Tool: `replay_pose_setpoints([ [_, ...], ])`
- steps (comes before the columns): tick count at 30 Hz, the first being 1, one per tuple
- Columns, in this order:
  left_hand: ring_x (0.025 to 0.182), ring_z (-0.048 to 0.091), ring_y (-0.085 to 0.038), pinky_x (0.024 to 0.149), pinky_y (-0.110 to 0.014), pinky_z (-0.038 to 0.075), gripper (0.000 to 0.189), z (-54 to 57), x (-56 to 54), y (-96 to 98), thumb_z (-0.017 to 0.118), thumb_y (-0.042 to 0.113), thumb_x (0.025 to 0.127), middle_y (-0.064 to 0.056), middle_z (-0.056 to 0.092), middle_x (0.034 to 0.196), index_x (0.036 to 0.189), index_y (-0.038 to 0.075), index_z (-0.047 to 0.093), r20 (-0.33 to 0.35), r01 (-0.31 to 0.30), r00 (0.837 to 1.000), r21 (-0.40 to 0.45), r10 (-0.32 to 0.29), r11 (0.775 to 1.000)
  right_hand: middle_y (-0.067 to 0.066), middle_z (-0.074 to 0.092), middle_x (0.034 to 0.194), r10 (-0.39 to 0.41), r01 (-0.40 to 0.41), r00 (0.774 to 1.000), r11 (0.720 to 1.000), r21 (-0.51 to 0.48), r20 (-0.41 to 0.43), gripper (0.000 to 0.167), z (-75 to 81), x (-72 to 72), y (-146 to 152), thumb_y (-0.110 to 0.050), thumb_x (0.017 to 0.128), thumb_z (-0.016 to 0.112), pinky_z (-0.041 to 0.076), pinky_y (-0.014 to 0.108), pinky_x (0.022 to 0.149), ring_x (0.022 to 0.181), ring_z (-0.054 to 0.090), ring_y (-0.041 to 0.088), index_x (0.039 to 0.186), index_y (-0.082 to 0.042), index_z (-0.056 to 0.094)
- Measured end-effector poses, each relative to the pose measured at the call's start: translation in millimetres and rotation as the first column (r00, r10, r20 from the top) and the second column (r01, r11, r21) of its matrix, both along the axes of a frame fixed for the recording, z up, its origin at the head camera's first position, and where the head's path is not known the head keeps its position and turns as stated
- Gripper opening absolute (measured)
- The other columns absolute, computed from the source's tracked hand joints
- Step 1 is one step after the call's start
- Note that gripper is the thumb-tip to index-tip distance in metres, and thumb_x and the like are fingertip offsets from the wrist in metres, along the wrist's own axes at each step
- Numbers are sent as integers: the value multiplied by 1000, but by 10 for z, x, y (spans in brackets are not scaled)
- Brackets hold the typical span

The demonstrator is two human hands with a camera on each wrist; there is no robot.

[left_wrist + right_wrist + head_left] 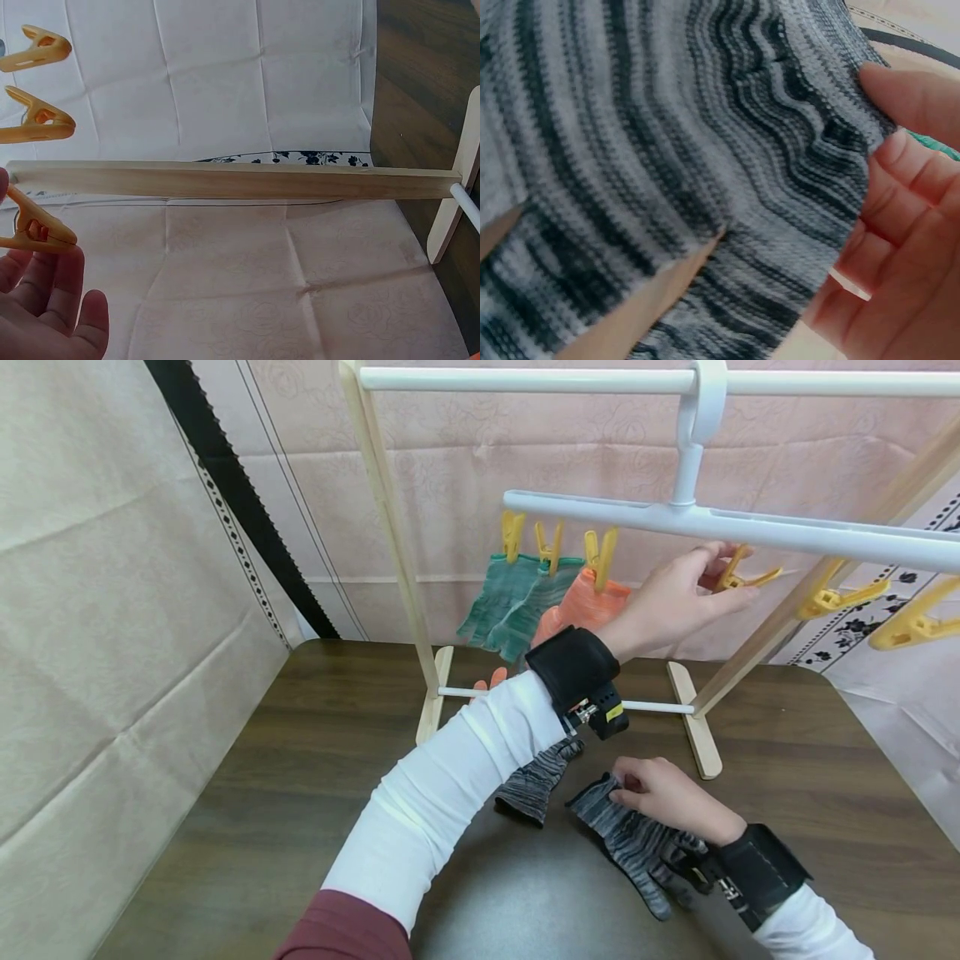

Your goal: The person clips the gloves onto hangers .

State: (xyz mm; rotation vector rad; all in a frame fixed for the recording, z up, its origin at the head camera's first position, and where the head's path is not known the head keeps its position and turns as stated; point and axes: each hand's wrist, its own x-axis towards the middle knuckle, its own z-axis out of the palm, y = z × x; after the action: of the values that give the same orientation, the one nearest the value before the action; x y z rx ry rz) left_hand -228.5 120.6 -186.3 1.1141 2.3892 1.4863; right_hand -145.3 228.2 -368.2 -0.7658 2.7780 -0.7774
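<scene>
We look down on a brown table (247,827), broad enough to carry everything here; on it stands a wooden stand (390,518) with flat feet, presumably to steady it, and a white top rod (525,380) from which a white hanger (615,516) is hooked, so that what hangs below clears the tabletop; from the hanger's left end hang teal knitwear (495,597), held by two clips, and an orange glove (592,602), held by one and partly hidden behind our left arm.

Nearer us are two grey striped gloves; one (536,785) lies on the table partly under the forearm, the other (633,839) is just beside it, at our right hand (663,793); there the thumb and fingertips pinch the edge of the cuff, probably because that leaves the glove's fingers free to hang downward; our left hand (678,589) is raised to the hanger, its thumb above and fingers below, pinching a yellow clip (56,231) by its handles, which we judge is the grip for squeezing it; whether its jaws are parted we cannot tell.

Two more clips, a near one (840,597) and an outer one (918,622), hang at the right with nothing in them.
</scene>
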Motion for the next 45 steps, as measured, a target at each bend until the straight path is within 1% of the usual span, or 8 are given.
replay_pose_setpoints([
  [11, 76, 47, -1, 63, -10, 35, 49, 52, 96, 2, 58, 40, 82, 6, 49, 85, 126, 25, 41, -133, -40, 991, -108, 26, 993, -8, 44, 62, -106, 102, 993, 992, -70, -59, 9, 93, -10, 18, -14, 82, 61, 34, 19, 48, 51, 38, 1, 80, -17, 53],
  [21, 86, 48, 4, 67, -9, 36, 41, 50, 162, -47, 54, 43, 84, 14, 53, 117, 119, 24, 47, -204, -80, 978, -131, 52, 988, -8, 45, 66, -129, 103, 973, 985, -142, -189, 10, 116, -44, 45, -14, 83, 60, 36, 19, 51, 55, 40, 1, 81, -17, 52],
  [27, 83, 47, 2, 66, -11, 36, 37, 20, 185, -128, 52, 44, 85, 10, 54, 96, 116, 24, 50, -212, -95, 975, -139, 64, 986, -4, 46, 68, -170, 122, 955, 972, -201, -242, 8, 161, -54, 39, -9, 82, 61, 41, 19, 54, 59, 44, 0, 85, -11, 53],
  [31, 71, 44, -2, 61, -13, 34, 25, -17, 184, -187, 51, 42, 86, 6, 46, 79, 98, 20, 53, -220, -78, 974, -112, 52, 991, -5, 49, 69, -202, 143, 939, 965, -219, -277, 10, 203, -53, 24, -7, 82, 61, 46, 21, 59, 64, 52, 1, 90, -7, 55],
  [35, 63, 40, -8, 56, -16, 31, 24, -60, 169, -234, 50, 40, 87, 2, 38, 74, 83, 16, 50, -205, -52, 978, -76, 35, 996, -6, 49, 68, -196, 103, 919, 957, -272, -342, 16, 223, -51, 15, 0, 78, 63, 45, 18, 58, 61, 50, -1, 92, -4, 55],
  [38, 61, 40, -8, 55, -16, 30, 23, -90, 151, -262, 50, 38, 87, 1, 37, 71, 84, 14, 50, -167, -20, 986, -46, 12, 999, -4, 47, 67, -196, 80, 917, 944, -320, -348, 18, 245, -47, 12, 3, 77, 63, 41, 16, 53, 56, 45, -2, 92, -3, 55],
  [42, 53, 38, -9, 50, -17, 29, 23, -139, 123, -304, 49, 34, 88, 1, 36, 64, 98, 14, 50, -107, 19, 994, 5, -18, 1000, -4, 45, 65, -222, 110, 929, 930, -350, -297, 15, 287, -44, 9, 0, 79, 61, 38, 18, 51, 54, 44, 0, 92, -4, 56],
  [45, 50, 33, -9, 48, -17, 27, 24, -169, 104, -342, 48, 34, 88, 1, 34, 61, 98, 12, 49, -121, -4, 993, 6, 4, 1000, -5, 45, 64, -245, 142, 931, 926, -350, -271, 12, 314, -47, 6, -2, 81, 60, 37, 20, 51, 55, 45, 2, 92, -6, 56],
])
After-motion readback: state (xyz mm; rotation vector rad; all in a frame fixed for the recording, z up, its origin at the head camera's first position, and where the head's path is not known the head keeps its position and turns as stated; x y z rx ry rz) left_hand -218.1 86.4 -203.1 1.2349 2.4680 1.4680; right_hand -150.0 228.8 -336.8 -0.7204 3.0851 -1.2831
